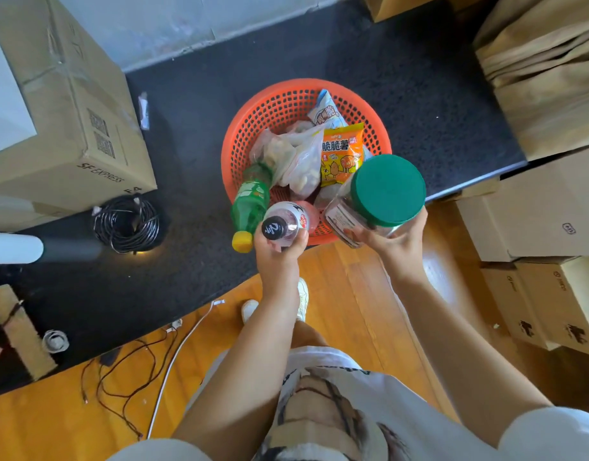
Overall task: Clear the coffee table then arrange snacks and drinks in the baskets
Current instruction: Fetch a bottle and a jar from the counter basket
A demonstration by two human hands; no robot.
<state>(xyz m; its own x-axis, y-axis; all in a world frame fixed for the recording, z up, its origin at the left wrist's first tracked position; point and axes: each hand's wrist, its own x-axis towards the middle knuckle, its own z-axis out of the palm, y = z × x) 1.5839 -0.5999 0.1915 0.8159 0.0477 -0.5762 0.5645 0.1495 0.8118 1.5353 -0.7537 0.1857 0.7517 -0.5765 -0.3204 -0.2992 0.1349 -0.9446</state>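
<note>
Both bare forearms reach forward to the near rim of the basket (253,104). The left hand (279,251) wraps a bottle (284,222) just below its cap. The right hand (391,236), palm up, cradles a jar (363,207) from beneath.
</note>
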